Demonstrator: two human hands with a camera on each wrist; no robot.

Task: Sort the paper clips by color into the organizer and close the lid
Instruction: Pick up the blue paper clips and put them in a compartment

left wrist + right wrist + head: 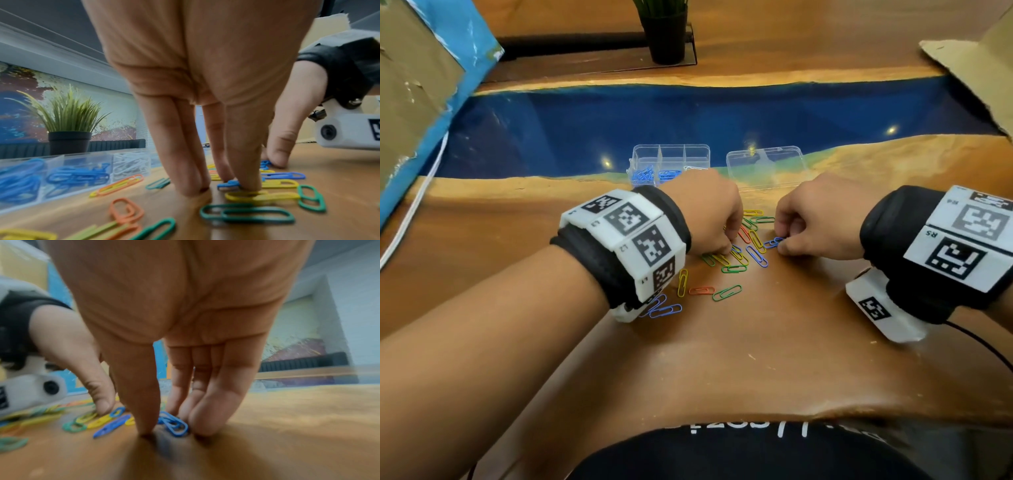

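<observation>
Many paper clips (726, 260) on wooden table (774, 342)

The organizer (671, 161) sits on the table (774, 342) behind the left hand (705, 209), with its detached lid (765, 168) just to its right. Loose paper clips (726, 263) lie scattered on the table before both, between and beneath the left hand and right hand (822, 219). A potted plant (666, 34) stands well behind.
</observation>
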